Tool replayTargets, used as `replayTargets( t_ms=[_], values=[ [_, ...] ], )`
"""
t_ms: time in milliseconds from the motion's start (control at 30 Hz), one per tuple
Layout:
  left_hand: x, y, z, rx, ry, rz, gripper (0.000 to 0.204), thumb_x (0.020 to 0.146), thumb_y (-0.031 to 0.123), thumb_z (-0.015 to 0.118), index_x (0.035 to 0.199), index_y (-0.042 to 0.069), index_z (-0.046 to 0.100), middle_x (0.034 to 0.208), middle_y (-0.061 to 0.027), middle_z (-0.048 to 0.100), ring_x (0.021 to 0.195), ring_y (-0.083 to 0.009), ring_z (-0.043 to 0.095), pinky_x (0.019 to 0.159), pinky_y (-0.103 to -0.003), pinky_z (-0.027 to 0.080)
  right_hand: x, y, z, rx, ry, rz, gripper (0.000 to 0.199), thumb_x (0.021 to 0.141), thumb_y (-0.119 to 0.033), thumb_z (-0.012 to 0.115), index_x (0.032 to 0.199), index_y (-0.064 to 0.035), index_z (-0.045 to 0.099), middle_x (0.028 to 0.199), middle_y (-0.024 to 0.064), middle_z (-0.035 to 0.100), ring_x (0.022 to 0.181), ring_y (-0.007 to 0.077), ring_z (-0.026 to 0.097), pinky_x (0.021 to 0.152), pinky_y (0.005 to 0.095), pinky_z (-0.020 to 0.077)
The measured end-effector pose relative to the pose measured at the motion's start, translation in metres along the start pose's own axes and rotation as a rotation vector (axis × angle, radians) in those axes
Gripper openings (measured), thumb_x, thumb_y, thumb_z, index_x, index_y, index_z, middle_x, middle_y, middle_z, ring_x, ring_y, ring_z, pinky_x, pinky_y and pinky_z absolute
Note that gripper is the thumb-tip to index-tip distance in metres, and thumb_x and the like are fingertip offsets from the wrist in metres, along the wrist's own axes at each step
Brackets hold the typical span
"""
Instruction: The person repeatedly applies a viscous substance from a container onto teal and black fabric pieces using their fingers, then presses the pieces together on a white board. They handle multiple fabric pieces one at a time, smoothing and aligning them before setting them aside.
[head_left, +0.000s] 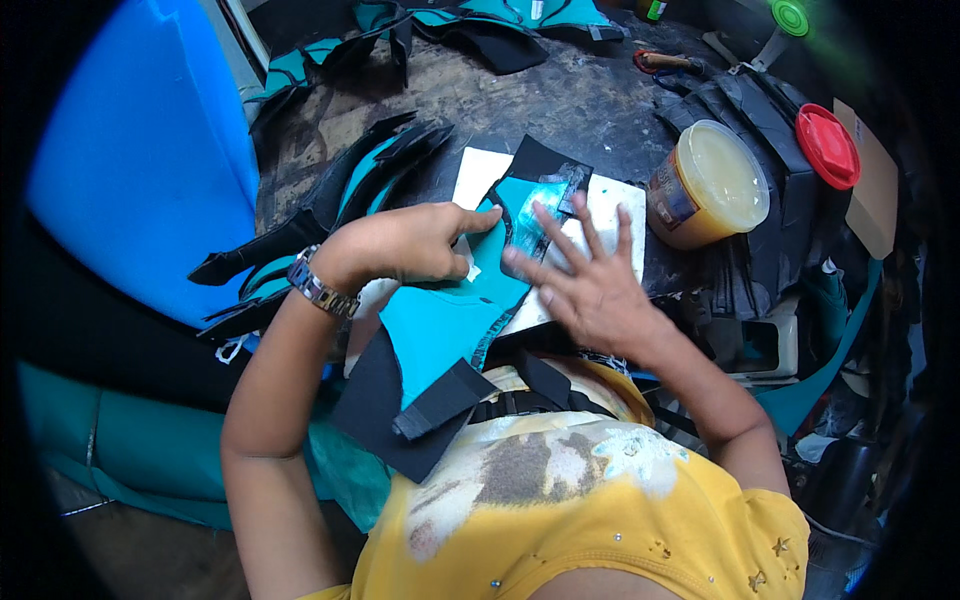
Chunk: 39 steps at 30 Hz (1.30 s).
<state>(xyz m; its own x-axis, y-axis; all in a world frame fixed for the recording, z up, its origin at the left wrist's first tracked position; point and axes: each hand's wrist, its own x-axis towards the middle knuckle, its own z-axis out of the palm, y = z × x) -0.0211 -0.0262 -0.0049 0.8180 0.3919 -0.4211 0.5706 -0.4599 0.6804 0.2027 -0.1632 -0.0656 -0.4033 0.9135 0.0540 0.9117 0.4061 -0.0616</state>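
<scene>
A teal and black cut piece of material (445, 320) lies on a white sheet (610, 205) in front of me. My left hand (410, 240), with a metal watch on the wrist, presses its curled fingers and thumb onto the teal piece's upper edge. Spread flat with the fingers apart, my right hand (585, 275) rests on the piece beside a shiny glued strip (535, 215) and holds nothing. A black strap (445, 398) hangs from the piece toward my lap.
An open tub of yellowish glue (705, 185) stands to the right, its red lid (828, 145) on a black stack behind it. A pile of teal and black cut pieces (340, 195) lies to the left. Scissors (665, 62) and a green-capped tool (788, 20) lie at the back.
</scene>
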Motion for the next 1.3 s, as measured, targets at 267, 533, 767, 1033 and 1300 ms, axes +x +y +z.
replayTargets(
  t_ms=[267,533,767,1033,1300],
  values=[
    [-0.008,0.01,0.022,0.047,0.362,0.136,0.078,0.085,-0.01,0.06,0.153,0.022,0.04,0.105,-0.0145,0.06,0.095,-0.0277,0.06,0.092,-0.038,0.048,-0.027,0.001,-0.037,0.41,0.111,-0.17,0.038,0.102,-0.033,0.04,0.126,-0.0277,0.069,0.167,0.012,0.003,0.151,0.0423,-0.011,0.111,0.0714,-0.0086],
    [0.068,-0.021,0.026,-0.004,0.785,0.385,0.079,0.085,-0.013,0.058,0.152,0.026,0.041,0.101,-0.0135,0.059,0.089,-0.0258,0.059,0.086,-0.03,0.048,-0.022,0.115,-0.108,-0.124,0.463,0.698,0.071,0.106,-0.051,0.02,0.107,-0.0061,0.075,0.159,0.0174,0.028,0.152,0.0353,0.008,0.119,0.0577,-0.0029],
    [0.08,-0.035,0.041,-0.088,0.961,0.542,0.073,0.084,-0.013,0.052,0.147,0.024,0.049,0.097,-0.0171,0.061,0.083,-0.0297,0.063,0.079,-0.036,0.052,-0.04,0.078,-0.116,-0.318,0.412,0.726,0.053,0.105,-0.038,0.037,0.094,-0.0004,0.074,0.141,0.0186,0.048,0.143,0.0321,0.033,0.118,0.0591,0.0065],
    [0.078,-0.034,0.041,-0.132,0.932,0.507,0.07,0.085,-0.012,0.055,0.146,0.023,0.051,0.109,-0.015,0.066,0.094,-0.0272,0.067,0.084,-0.033,0.054,0.015,0.007,-0.027,-0.12,0.412,0.016,0.049,0.086,-0.049,0.067,0.13,-0.0277,0.066,0.165,0.0201,0.009,0.152,0.0435,-0.007,0.113,0.0641,-0.0151],
    [0.08,-0.033,0.042,-0.114,0.95,0.52,0.07,0.085,-0.011,0.053,0.145,0.024,0.051,0.103,-0.0175,0.065,0.093,-0.031,0.068,0.08,-0.038,0.054,0.013,0.008,0.005,-0.244,0.301,0.108,0.054,0.097,-0.05,0.049,0.138,-0.016,0.058,0.165,0.0206,0.01,0.151,0.0449,-0.004,0.111,0.0668,-0.0141]
  ],
)
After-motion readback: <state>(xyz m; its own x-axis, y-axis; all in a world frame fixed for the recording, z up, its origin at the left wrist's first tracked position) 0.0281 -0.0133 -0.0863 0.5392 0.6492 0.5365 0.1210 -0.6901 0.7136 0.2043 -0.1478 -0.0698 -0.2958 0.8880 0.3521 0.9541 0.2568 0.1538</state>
